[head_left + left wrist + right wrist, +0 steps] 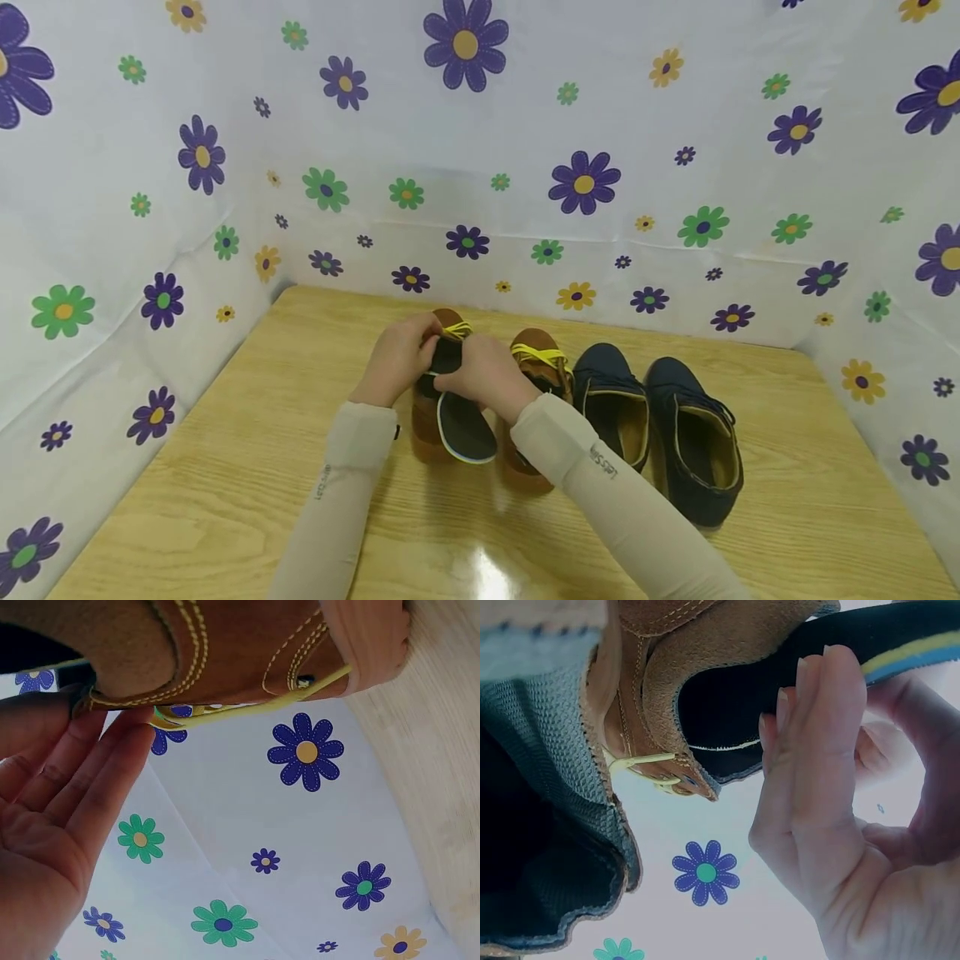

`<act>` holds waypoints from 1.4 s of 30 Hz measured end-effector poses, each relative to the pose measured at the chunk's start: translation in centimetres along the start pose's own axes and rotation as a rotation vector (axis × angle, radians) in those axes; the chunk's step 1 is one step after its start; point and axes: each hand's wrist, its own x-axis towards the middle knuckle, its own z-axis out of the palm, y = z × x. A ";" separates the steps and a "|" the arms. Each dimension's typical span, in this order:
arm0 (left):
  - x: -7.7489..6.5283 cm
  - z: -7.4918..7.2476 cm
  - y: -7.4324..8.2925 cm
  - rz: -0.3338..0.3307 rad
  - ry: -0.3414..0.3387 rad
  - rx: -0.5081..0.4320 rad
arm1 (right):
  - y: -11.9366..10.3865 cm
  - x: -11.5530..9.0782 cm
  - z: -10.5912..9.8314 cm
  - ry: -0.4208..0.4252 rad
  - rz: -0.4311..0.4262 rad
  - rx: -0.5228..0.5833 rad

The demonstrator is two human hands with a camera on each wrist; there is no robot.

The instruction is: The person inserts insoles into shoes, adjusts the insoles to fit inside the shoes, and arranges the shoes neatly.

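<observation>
A brown shoe with yellow laces (427, 425) sits at the left end of the row. My left hand (397, 360) pinches the upper edge of its opening near the laces, thumb on one side and fingers on the other; the left wrist view shows the brown side and yellow lace (255, 703) close by. My right hand (487, 375) grips a black insole (465, 429) with a blue and yellow edge between thumb and fingers. The insole's front part lies inside the shoe opening, and its heel end sticks out, tilted up. The tip inside is hidden.
A second brown shoe (535, 342) stands just right, partly behind my right wrist. Two navy shoes (603, 365) (701, 492) follow farther right. All are on a wooden table (225, 500), with a white flower-print cloth (420, 150) behind and at both sides.
</observation>
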 end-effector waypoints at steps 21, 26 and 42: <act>-0.3 -0.2 0.1 -0.007 -0.018 -0.033 | -0.6 1.1 1.5 0.085 -0.071 -0.185; -0.3 -0.4 0.2 -0.017 -0.022 -0.037 | -1.2 0.4 1.7 0.069 -0.064 -0.271; -0.2 0.2 -0.3 0.018 0.011 -0.025 | -0.7 -4.8 2.2 0.013 -0.071 -0.335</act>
